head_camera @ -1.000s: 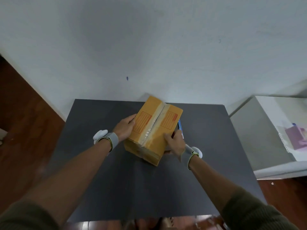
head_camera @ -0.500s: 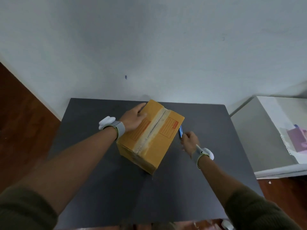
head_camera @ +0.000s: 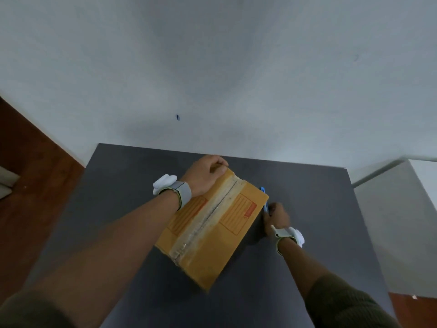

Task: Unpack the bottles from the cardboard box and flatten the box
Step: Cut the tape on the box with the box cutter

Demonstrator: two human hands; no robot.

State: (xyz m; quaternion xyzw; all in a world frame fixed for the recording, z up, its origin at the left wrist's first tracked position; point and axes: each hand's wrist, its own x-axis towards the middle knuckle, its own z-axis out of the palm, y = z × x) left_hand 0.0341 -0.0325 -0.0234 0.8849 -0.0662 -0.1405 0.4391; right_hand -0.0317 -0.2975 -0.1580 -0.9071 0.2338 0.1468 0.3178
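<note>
Head view: since the earlier frame the left hand has slid from the box's left top face to its far end, fingers curled over that edge, and the right hand has closed around the blue cutter beside the box's right side, where before it was only reaching at it. One cardboard box, still taped shut, sits skewed mid-table on the dark table, slightly closer to the camera than before. Counts: one box, one cutter, two hands, two wrist bands; bottles not visible.
</note>
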